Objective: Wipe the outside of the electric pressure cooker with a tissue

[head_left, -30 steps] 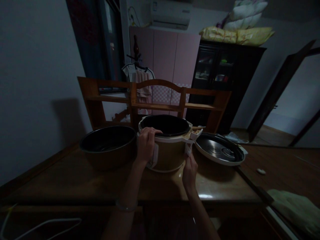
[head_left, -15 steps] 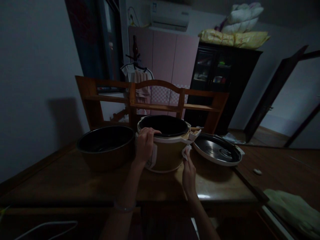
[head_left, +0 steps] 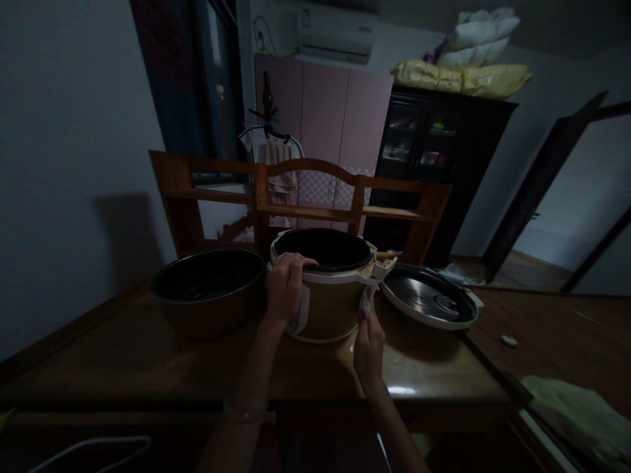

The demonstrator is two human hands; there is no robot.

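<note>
A cooker body (head_left: 331,309) with a pale rim and a dark, hollow inside stands upright on the wooden desk (head_left: 211,368). My left hand (head_left: 286,286) grips its rim at the near left, the fingers bent over the edge. Against the right side of the body, my right hand (head_left: 369,341) pinches a crumpled white cloth or tissue (head_left: 367,299). To the left sits a dark inner pot (head_left: 210,309). The round cooker lid (head_left: 426,299) lies on the right with its metal underside facing up.
A wooden shelf rack (head_left: 310,167) rises behind the cooker along the desk's back. On the right are a small white object (head_left: 508,341) and a pale green cloth (head_left: 576,414). A white cable (head_left: 98,443) loops at the lower left.
My right hand has shifted slightly down and left along the cooker's side, with the cloth or tissue still in it. My left hand stays on the rim.
</note>
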